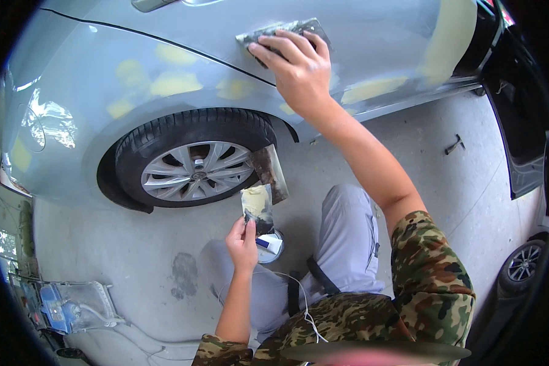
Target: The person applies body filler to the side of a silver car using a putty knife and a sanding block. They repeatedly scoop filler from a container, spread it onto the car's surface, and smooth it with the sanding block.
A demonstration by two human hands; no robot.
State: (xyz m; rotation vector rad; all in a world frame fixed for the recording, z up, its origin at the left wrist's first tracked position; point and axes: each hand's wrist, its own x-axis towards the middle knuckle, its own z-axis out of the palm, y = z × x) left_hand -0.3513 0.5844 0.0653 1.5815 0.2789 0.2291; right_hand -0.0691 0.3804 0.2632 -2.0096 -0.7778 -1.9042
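Observation:
My right hand [302,72] is at the grey car door [372,43], fingers bent over a smeared, dark grey flat spreader [308,27] that lies against the panel. In my left hand [243,245] is a small rectangular spreader [257,204], gripped at its lower end, with pale yellow filler on its upper part. Another dark, light-edged rectangular plate [268,174] stands by the wheel [198,174]. Below the left spreader sits a round can [271,255] with a white and blue item on top, partly hidden. Yellow filler patches [175,84] mark the panel above the wheel.
A hammer-like tool [454,144] lies on the concrete floor [421,146] at right. An open car door [521,116] stands at far right, with another car's wheel [521,265] below. A blue machine [61,305] with hoses is at lower left.

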